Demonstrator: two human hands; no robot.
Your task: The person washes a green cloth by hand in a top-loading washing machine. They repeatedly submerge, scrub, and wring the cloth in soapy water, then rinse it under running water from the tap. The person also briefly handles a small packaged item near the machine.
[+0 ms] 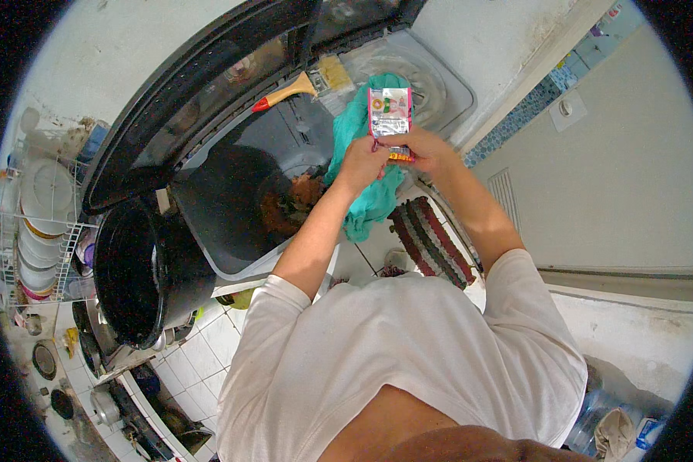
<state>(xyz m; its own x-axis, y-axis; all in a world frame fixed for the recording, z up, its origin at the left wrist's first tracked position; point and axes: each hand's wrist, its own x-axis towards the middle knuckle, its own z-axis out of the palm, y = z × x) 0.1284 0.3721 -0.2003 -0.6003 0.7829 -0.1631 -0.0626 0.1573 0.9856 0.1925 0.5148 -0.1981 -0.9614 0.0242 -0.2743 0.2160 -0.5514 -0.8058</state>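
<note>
A printed plastic sachet (389,115) with a pink edge is between my hands, above a teal cloth (361,213). My left hand (362,164) pinches its lower left edge. My right hand (424,149) grips the lower right side, its thumb lying across the front. Whether the sachet is torn cannot be seen. The cloth drapes over the divider and front rim of a twin-tub washing machine (231,274). Brownish laundry (303,199) lies inside the dark left tub, left of my hands. A paintbrush-shaped brush (289,92) with a red-tipped wooden handle rests behind the tub.
The machine's dark lid (208,81) stands raised at the back. A black bucket (128,277) is to the left, beside a wire dish rack (40,231) with plates. A striped rug (433,242) lies on the floor. A pale door (600,190) stands on the right.
</note>
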